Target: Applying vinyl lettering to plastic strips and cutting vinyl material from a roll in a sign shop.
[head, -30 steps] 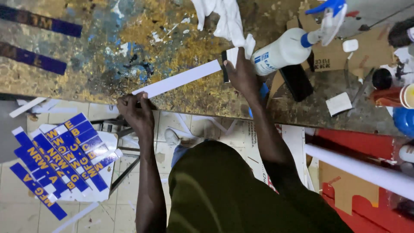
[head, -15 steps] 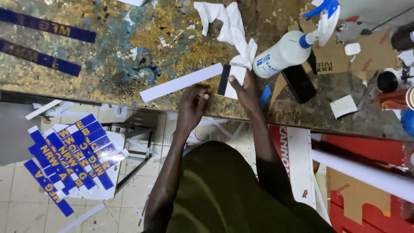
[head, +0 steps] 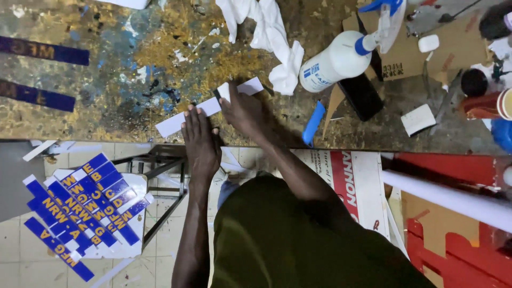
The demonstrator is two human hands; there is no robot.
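A long white strip lies slantwise on the paint-stained worktable. My left hand rests flat on the strip's middle, fingers stretched out. My right hand presses on the strip's upper right part, near its end; a small dark object shows at its fingertips, too hidden to identify. A crumpled white cloth lies just beyond the strip's far end.
A white spray bottle with a blue nozzle lies right of the cloth, beside a black block and a blue stick. Two dark blue strips lie at far left. Blue lettered strips are stacked on a stool below the table edge.
My left hand has moved right along the strip, from its left end to its middle. The strip now lies closer to the table's front edge in view.
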